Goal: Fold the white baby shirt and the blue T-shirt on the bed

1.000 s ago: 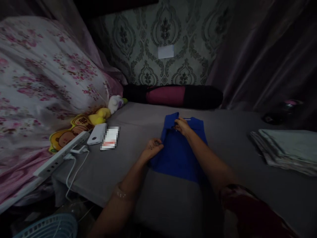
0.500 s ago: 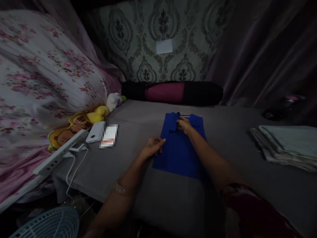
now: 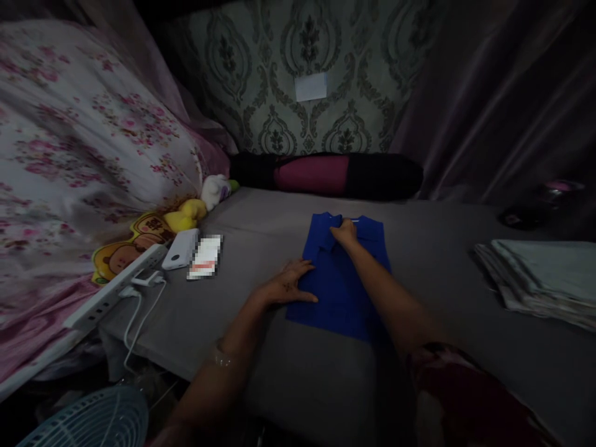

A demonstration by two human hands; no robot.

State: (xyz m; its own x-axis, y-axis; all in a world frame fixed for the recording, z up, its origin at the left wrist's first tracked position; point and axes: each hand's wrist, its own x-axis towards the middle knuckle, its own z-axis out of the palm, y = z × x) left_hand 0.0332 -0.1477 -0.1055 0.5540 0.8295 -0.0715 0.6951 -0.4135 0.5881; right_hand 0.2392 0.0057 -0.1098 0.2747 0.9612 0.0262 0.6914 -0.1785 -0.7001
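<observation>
A folded blue collared shirt point(image 3: 342, 292) lies flat on the grey bed sheet point(image 3: 419, 273) in front of me. My left hand point(image 3: 291, 284) rests palm down on the shirt's left edge with its fingers stretched out. My right hand point(image 3: 345, 232) reaches to the collar at the far end, fingers closed in a pinch on the collar fabric.
A stack of folded pale cloth point(image 3: 540, 279) sits at the right. A white power bank point(image 3: 179, 249), a card, a power strip point(image 3: 116, 285) with cable and plush toys point(image 3: 186, 214) lie at the left by a floral quilt point(image 3: 84, 161). A dark bolster point(image 3: 326, 175) lines the wall. A fan point(image 3: 88, 422) stands below left.
My left hand has turned from palm up beside the shirt to palm down on its left edge. My right hand stays at the collar.
</observation>
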